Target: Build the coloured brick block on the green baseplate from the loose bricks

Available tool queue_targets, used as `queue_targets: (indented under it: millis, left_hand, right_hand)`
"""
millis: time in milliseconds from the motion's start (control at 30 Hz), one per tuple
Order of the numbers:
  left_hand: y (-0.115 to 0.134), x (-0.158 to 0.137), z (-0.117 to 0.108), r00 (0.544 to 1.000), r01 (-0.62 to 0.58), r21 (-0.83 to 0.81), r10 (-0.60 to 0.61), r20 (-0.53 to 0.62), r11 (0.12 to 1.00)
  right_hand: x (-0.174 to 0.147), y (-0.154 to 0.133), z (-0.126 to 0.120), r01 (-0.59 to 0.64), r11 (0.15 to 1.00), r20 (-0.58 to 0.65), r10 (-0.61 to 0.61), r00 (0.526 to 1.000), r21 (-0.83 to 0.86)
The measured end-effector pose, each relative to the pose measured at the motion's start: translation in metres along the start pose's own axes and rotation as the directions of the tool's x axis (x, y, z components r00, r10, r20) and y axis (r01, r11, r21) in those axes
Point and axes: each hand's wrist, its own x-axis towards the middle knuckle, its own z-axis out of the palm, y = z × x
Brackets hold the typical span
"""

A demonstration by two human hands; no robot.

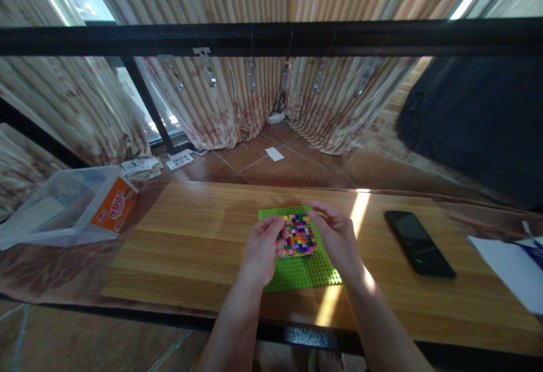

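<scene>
A small square block of multicoloured toy bricks (300, 236) is between my hands, over a green studded baseplate (303, 279). My left hand (262, 245) is closed on the block's left edge, thumb and fingers pressed against it. At the upper right corner of the block, my right hand (337, 237) has its thumb and index finger closed together on the edge. Whether a single loose brick sits between those right fingertips is too small to tell. The block looks slightly raised at its near edge, and its underside is hidden.
The baseplate lies on a wooden tabletop (182, 242). A black phone (419, 245) lies to the right, with white paper (507, 267) beyond it. On the left stands a clear plastic bin with an orange label (114, 203). A dark bar (263, 38) with hanging clips crosses in front.
</scene>
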Motion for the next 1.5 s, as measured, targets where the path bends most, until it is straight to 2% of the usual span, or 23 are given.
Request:
queue_targets:
  millis: [100, 233, 467, 733, 1033, 1200, 1367, 1433, 1500]
  left_hand:
    - [-0.001, 0.0, 0.002, 1.0, 0.012, 0.012, -0.012, 0.007, 1.0]
    - [-0.001, -0.001, 0.005, 1.0, 0.006, 0.023, -0.007, 0.021, 1.0]
    - [-0.003, 0.001, 0.003, 0.999, 0.017, 0.047, -0.019, 0.045, 0.999]
    - [-0.001, 0.0, 0.006, 1.0, 0.019, 0.047, -0.02, 0.012, 0.999]
    - [-0.003, 0.0, 0.004, 1.0, 0.016, 0.012, -0.016, 0.002, 1.0]
    - [-0.001, 0.0, 0.004, 0.999, 0.032, 0.022, -0.032, -0.01, 0.999]
    - [0.002, 0.003, -0.003, 0.997, -0.02, -0.061, 0.016, -0.069, 0.998]
    - [0.003, 0.004, -0.006, 0.995, -0.04, -0.096, 0.031, -0.097, 0.995]
    - [0.003, 0.005, -0.008, 0.994, -0.039, -0.116, 0.027, -0.104, 0.992]
  right_hand:
    - [-0.004, -0.014, -0.001, 0.201, 0.969, 0.109, -0.186, 0.977, -0.147]
    - [-0.011, -0.025, 0.006, 0.336, 0.914, 0.254, -0.277, 0.927, -0.227]
    - [-0.013, -0.026, 0.008, 0.349, 0.904, 0.24, -0.292, 0.926, -0.247]
    - [-0.014, -0.027, 0.008, 0.325, 0.913, 0.224, -0.272, 0.936, -0.247]
    - [-0.014, -0.032, 0.006, 0.424, 0.838, 0.278, -0.34, 0.898, -0.344]
    - [-0.012, -0.029, 0.003, 0.37, 0.859, 0.209, -0.313, 0.927, -0.353]
    - [-0.003, -0.005, -0.004, 0.151, 0.947, 0.002, -0.156, 0.988, -0.283]
    - [-0.001, 0.004, -0.005, 0.089, 0.965, 0.004, -0.091, 0.996, -0.248]
    - [0.001, 0.011, -0.003, 0.078, 0.971, 0.039, -0.071, 0.997, -0.226]
